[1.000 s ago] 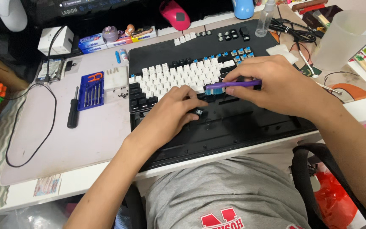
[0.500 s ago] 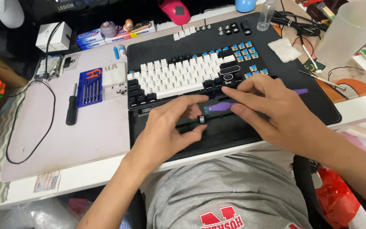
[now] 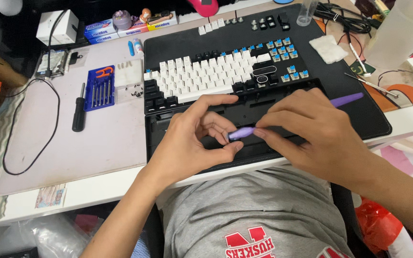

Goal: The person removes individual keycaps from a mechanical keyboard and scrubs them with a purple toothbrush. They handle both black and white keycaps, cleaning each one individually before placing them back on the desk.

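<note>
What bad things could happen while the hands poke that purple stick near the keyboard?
The purple tool is pinched between the left hand and right hand right over the keyboard; a slip might knock off white keys or bend the bare blue switches. The tiny screws lying loose by the blue screwdriver set could get swept off the mat by an elbow and be lost.

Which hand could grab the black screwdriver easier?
Probably the left. The left hand only pinches the tip of the purple tool, and the screwdriver lies on its side of the keyboard. The right hand grips the tool and sits farther away.
</note>
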